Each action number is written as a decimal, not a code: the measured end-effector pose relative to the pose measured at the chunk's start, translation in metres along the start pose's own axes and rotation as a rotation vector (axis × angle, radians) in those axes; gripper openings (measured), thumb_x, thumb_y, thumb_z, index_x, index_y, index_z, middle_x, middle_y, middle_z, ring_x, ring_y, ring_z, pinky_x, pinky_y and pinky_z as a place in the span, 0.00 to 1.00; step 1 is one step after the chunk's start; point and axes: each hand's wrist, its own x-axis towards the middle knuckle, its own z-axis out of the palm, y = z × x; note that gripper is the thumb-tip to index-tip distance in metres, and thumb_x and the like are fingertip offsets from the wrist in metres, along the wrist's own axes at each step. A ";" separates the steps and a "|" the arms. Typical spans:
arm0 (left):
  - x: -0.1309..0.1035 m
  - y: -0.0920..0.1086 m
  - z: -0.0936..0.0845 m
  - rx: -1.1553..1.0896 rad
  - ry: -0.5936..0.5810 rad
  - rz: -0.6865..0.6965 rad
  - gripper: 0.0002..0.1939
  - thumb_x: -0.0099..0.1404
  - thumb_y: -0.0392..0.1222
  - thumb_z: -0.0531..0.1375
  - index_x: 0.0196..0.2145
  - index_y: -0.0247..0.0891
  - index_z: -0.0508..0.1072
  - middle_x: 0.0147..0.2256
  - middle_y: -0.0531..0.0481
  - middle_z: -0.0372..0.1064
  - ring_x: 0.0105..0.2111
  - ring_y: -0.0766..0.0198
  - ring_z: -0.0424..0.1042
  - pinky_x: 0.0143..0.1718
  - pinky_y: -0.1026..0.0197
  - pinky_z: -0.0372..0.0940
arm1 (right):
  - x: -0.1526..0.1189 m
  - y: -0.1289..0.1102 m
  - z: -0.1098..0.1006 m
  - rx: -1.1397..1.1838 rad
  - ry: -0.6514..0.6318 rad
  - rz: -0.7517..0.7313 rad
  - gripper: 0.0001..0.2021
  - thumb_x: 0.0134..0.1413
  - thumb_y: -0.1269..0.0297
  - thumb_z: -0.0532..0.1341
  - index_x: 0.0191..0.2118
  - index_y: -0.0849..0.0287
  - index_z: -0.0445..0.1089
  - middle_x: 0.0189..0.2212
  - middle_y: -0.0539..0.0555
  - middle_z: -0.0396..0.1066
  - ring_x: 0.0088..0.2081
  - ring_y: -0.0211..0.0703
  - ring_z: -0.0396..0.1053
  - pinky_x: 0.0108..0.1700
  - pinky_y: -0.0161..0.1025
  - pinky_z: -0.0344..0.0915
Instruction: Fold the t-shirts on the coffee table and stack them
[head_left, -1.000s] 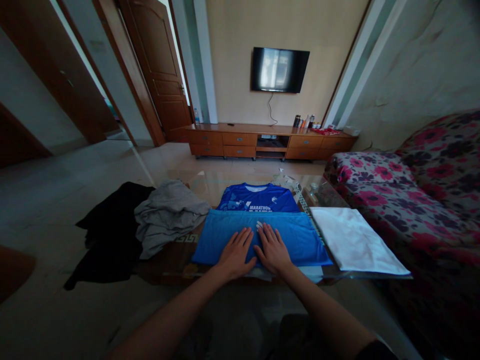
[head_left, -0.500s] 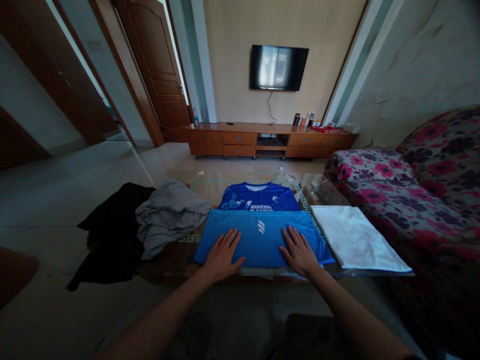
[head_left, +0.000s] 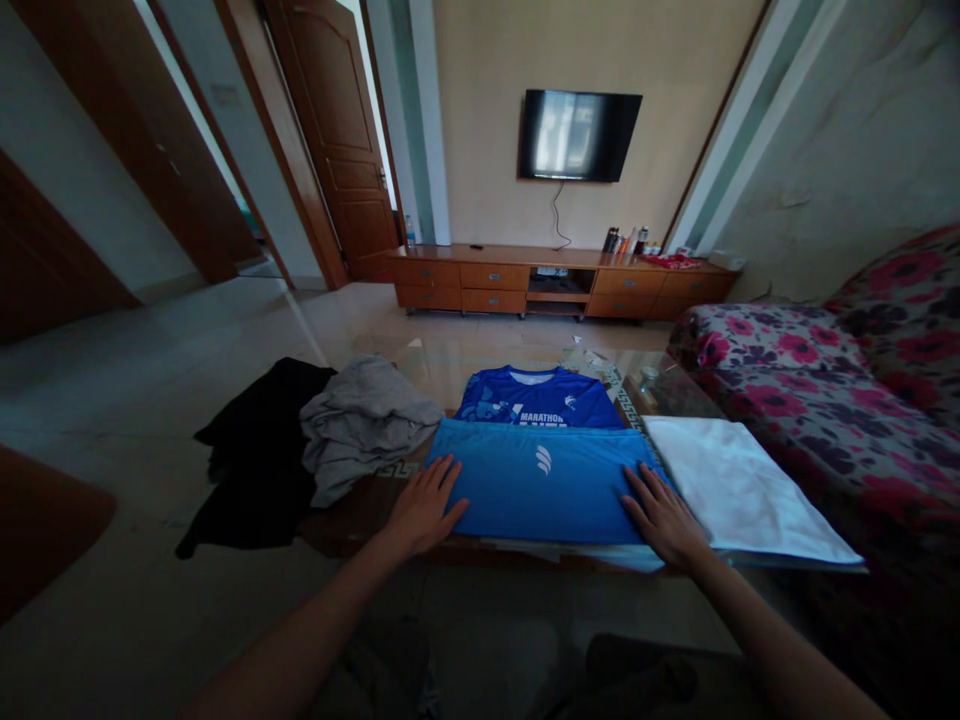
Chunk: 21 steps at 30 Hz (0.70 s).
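Note:
A blue T-shirt (head_left: 544,490) lies on the glass-topped table, its lighter lower part folded up over the darker chest with the white lettering. My left hand (head_left: 426,507) rests flat on the left side of the fold, fingers stretched out. On the right side of the fold lies my right hand (head_left: 664,515), palm down with the fingers slightly spread. Neither hand grips the cloth. Just right of the shirt is a folded white cloth (head_left: 750,490). To the left sit a crumpled grey garment (head_left: 367,420) and a black garment (head_left: 262,460).
The glass table (head_left: 420,370) has its front edge close to me. A flowered sofa (head_left: 795,390) stands along the right. Across the floor is a low wooden cabinet (head_left: 495,285) with bottles on top, below a wall-mounted television (head_left: 577,135).
My hands have slid apart, the left toward the shirt's left edge and the right toward its right edge. The view has turned slightly left.

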 end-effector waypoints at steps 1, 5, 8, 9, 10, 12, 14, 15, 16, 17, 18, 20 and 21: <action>0.004 0.001 -0.002 -0.008 0.017 -0.014 0.34 0.74 0.61 0.44 0.69 0.41 0.57 0.70 0.44 0.50 0.69 0.50 0.52 0.67 0.47 0.50 | 0.003 -0.001 -0.002 -0.006 0.018 0.024 0.36 0.68 0.40 0.42 0.73 0.53 0.49 0.74 0.54 0.38 0.73 0.55 0.42 0.71 0.55 0.47; 0.023 0.000 0.001 -0.026 0.103 -0.068 0.33 0.74 0.59 0.44 0.68 0.39 0.59 0.69 0.43 0.52 0.69 0.51 0.52 0.68 0.48 0.49 | 0.023 -0.012 -0.008 -0.043 0.113 0.077 0.36 0.68 0.42 0.42 0.72 0.59 0.53 0.74 0.56 0.37 0.73 0.54 0.40 0.72 0.54 0.44; 0.032 -0.006 0.010 -0.029 0.086 -0.060 0.36 0.73 0.60 0.46 0.71 0.39 0.54 0.71 0.44 0.47 0.71 0.50 0.46 0.69 0.48 0.45 | 0.034 -0.015 -0.005 -0.051 0.079 0.074 0.37 0.68 0.40 0.42 0.73 0.58 0.50 0.75 0.55 0.32 0.74 0.54 0.36 0.72 0.54 0.41; 0.033 -0.008 0.013 -0.028 0.069 -0.059 0.37 0.73 0.61 0.47 0.71 0.39 0.52 0.72 0.44 0.45 0.71 0.50 0.45 0.70 0.47 0.45 | 0.036 -0.014 -0.003 -0.051 0.052 0.079 0.38 0.68 0.39 0.42 0.74 0.58 0.48 0.75 0.56 0.32 0.74 0.54 0.35 0.72 0.54 0.41; 0.033 -0.010 0.016 -0.026 0.053 -0.057 0.38 0.72 0.62 0.47 0.71 0.39 0.52 0.72 0.44 0.44 0.71 0.49 0.44 0.70 0.47 0.44 | 0.036 -0.012 -0.001 -0.051 0.027 0.084 0.39 0.68 0.38 0.41 0.74 0.58 0.46 0.75 0.56 0.32 0.74 0.54 0.35 0.72 0.55 0.41; 0.031 -0.014 0.019 -0.020 0.034 -0.052 0.39 0.72 0.63 0.47 0.72 0.39 0.51 0.72 0.44 0.42 0.71 0.49 0.44 0.70 0.47 0.44 | 0.035 -0.009 0.003 -0.053 -0.002 0.091 0.39 0.67 0.37 0.40 0.75 0.57 0.44 0.75 0.56 0.32 0.74 0.53 0.34 0.72 0.55 0.39; 0.029 -0.016 0.020 -0.011 0.030 -0.048 0.39 0.72 0.64 0.46 0.72 0.40 0.50 0.72 0.44 0.42 0.72 0.49 0.43 0.70 0.47 0.44 | 0.032 -0.007 0.004 -0.054 -0.016 0.094 0.39 0.67 0.37 0.40 0.75 0.56 0.43 0.75 0.55 0.31 0.74 0.53 0.33 0.72 0.55 0.39; 0.027 -0.017 0.020 -0.006 0.027 -0.044 0.39 0.72 0.64 0.46 0.72 0.40 0.50 0.72 0.44 0.42 0.72 0.49 0.43 0.70 0.47 0.44 | 0.030 -0.007 0.004 -0.052 -0.022 0.096 0.39 0.67 0.37 0.39 0.75 0.56 0.42 0.75 0.55 0.31 0.74 0.53 0.33 0.72 0.55 0.39; 0.026 -0.017 0.019 -0.002 0.022 -0.041 0.39 0.72 0.64 0.46 0.72 0.39 0.50 0.72 0.44 0.42 0.72 0.49 0.43 0.70 0.47 0.44 | 0.028 -0.008 0.002 -0.049 -0.027 0.099 0.39 0.67 0.37 0.39 0.75 0.56 0.43 0.75 0.55 0.31 0.74 0.53 0.34 0.72 0.55 0.39; 0.025 -0.018 0.018 0.001 0.015 -0.037 0.40 0.72 0.64 0.46 0.72 0.39 0.50 0.72 0.44 0.42 0.71 0.49 0.43 0.70 0.46 0.44 | 0.026 -0.009 0.001 -0.046 -0.031 0.102 0.40 0.67 0.37 0.39 0.75 0.56 0.43 0.75 0.55 0.31 0.74 0.53 0.34 0.72 0.55 0.39; 0.025 -0.018 0.017 0.002 0.008 -0.035 0.40 0.71 0.65 0.46 0.72 0.39 0.50 0.72 0.43 0.43 0.71 0.48 0.44 0.69 0.46 0.44 | 0.025 -0.011 -0.001 -0.044 -0.031 0.105 0.40 0.67 0.36 0.40 0.75 0.55 0.43 0.75 0.55 0.31 0.74 0.54 0.34 0.72 0.55 0.39; 0.026 -0.016 0.014 0.001 0.006 -0.042 0.40 0.71 0.65 0.47 0.72 0.40 0.52 0.72 0.43 0.44 0.70 0.47 0.47 0.69 0.45 0.46 | 0.025 -0.016 -0.006 -0.045 -0.012 0.105 0.41 0.66 0.35 0.41 0.75 0.56 0.43 0.75 0.55 0.31 0.74 0.54 0.35 0.72 0.55 0.39; 0.028 -0.015 0.012 -0.001 0.017 -0.050 0.39 0.71 0.65 0.47 0.71 0.41 0.53 0.72 0.44 0.46 0.70 0.47 0.49 0.68 0.45 0.48 | 0.026 -0.020 -0.008 -0.048 0.004 0.098 0.41 0.65 0.35 0.42 0.75 0.56 0.42 0.75 0.55 0.31 0.74 0.54 0.34 0.72 0.55 0.38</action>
